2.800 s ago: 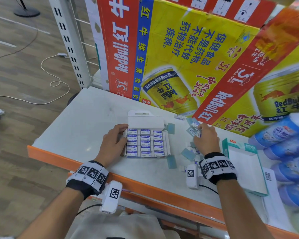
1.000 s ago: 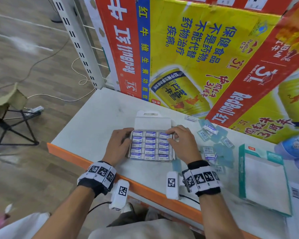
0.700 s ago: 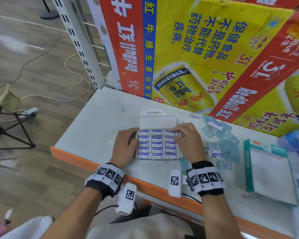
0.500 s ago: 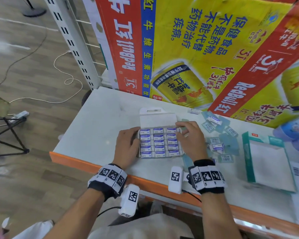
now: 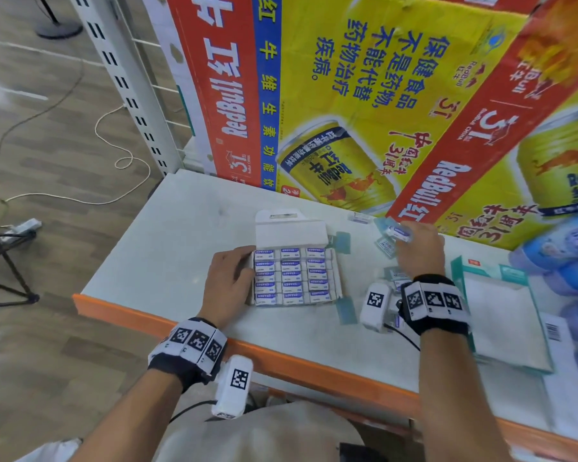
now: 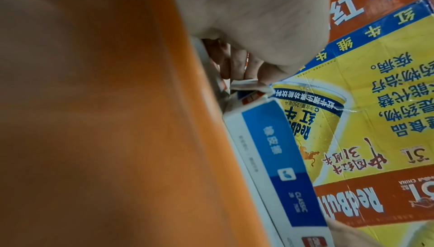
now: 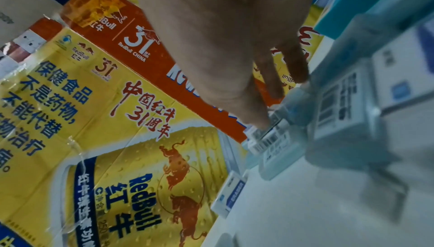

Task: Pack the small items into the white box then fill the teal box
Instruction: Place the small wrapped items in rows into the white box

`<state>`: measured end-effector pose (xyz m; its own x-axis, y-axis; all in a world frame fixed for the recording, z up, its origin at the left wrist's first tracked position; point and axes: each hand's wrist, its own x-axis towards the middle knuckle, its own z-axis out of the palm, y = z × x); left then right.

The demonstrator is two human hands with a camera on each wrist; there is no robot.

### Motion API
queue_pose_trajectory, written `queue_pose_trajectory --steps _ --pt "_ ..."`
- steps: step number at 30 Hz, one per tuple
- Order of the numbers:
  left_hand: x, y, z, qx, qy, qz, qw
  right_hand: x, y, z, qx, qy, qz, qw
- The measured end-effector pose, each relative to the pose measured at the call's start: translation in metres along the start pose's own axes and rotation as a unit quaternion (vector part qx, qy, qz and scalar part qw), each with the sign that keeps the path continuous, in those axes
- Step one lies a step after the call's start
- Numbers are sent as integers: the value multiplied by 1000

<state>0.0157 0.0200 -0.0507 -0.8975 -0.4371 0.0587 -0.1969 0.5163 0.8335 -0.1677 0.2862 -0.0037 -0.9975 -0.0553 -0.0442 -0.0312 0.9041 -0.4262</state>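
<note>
The white box (image 5: 294, 228) lies open on the table, its lid flap folded back and rows of blue-and-white erasers (image 5: 292, 276) filling it. My left hand (image 5: 231, 278) grips the box's left side; in the left wrist view its fingers (image 6: 234, 61) curl round the box's corner (image 6: 277, 158). My right hand (image 5: 416, 248) is over the loose erasers (image 5: 389, 243) right of the box. Its straight fingers (image 7: 260, 121) touch one small eraser pack (image 7: 270, 139). The teal box (image 5: 457, 271) lies open at the far right, white inside.
Red Bull cartons (image 5: 364, 111) wall off the back of the table. Blue-and-white bottles (image 5: 564, 248) lie at the far right. Teal card pieces (image 5: 346, 308) lie beside the white box. The table's orange edge (image 5: 281, 358) runs in front; a metal upright (image 5: 124, 78) stands left.
My right hand has left the white box's right edge and moved right and back to the loose erasers. My left hand has stayed on the box's left side.
</note>
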Motion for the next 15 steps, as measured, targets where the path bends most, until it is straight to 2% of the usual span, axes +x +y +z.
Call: queue_pose_trajectory --steps 2,4,9,12,15 --pt "-1 2 0 -3 4 -8 1000 4 4 3 -16 -26 7 1000" --pt "-1 3 -1 -6 2 -7 1000 6 6 6 -10 -11 14 1000" --pt "1 3 -2 7 0 4 1000 3 10 1 79 2 16 997" --pt "1 4 -1 3 -3 -1 1000 -6 6 -6 160 14 -24 987" --pt "0 5 -2 2 9 -1 1000 -15 -8 -8 184 13 -86 979"
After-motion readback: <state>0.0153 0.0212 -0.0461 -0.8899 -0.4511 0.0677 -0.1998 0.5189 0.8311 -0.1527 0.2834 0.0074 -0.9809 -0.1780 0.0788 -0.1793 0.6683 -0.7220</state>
